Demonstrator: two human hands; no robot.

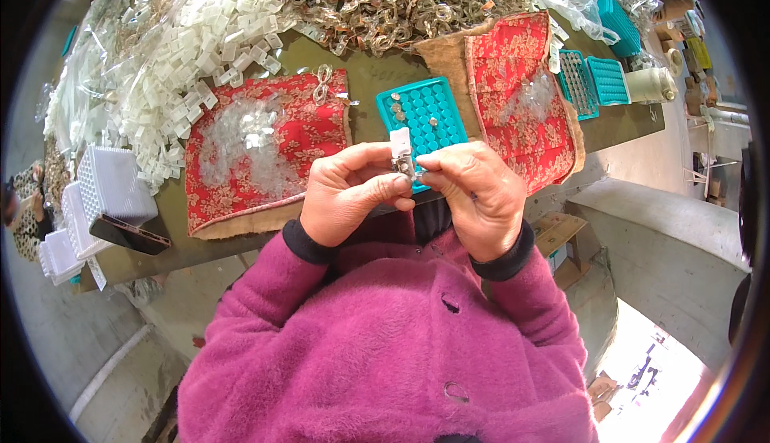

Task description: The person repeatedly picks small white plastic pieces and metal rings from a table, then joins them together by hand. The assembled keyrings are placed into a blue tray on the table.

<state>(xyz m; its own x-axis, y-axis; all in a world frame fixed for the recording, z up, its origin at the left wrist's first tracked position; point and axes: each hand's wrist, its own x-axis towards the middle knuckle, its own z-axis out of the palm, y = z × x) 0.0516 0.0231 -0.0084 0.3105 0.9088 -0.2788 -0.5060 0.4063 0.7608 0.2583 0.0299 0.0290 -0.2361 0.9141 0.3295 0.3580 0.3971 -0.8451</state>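
Note:
My left hand [350, 188] is closed, its thumb and fingers pinching a small white tag [399, 140] with a shiny clear or metallic part below it. My right hand [479, 194] meets it from the right, thumb and forefinger pressed together at the shiny part's edge. Whatever lies between those right fingertips is too small to name. Just beyond both hands lies a turquoise tray [437, 90] with rows of round wells. A few small shiny round pieces [433, 122] rest on it. My hands cover the tray's near left part.
Red flowered cloths [327, 136] [513, 50] flank the tray, with clear plastic bits on them. Behind are heaps of white plastic tags [228, 30] and brownish clear loops [369, 2]. A dark phone [128, 234] leans by white racks [116, 182] at left. Thread spool [651, 85] stands right.

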